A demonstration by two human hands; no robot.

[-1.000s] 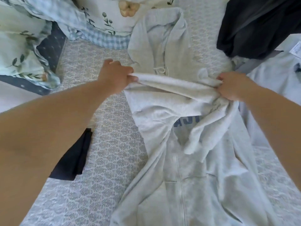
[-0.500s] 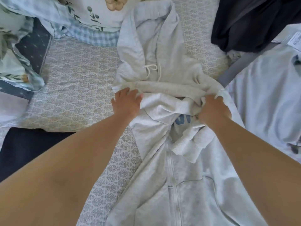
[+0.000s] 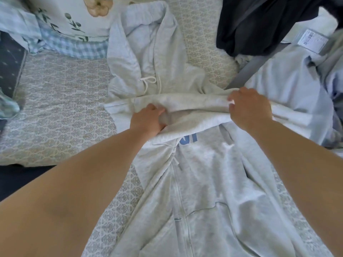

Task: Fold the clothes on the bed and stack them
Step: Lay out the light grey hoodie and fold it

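Across the middle of the frame, on the bed, lay one grey hoodie, hood toward the top centre and zipped front running to the bottom edge. A second earlier its sleeve had been held up off the chest; now the sleeve lay flat across the chest as a band, covering most of the blue lettering. I judged the first sleeve fold nearly set, with the body folds and the stacking not yet begun. At upper right sat one dark garment, and below it at the right edge one pale blue garment with a label. One floral pillow showed at upper left. Two hands worked the band. The left hand had its fingers curled into the fabric at the band's left end. The right hand pinched the band's upper edge at its right end.
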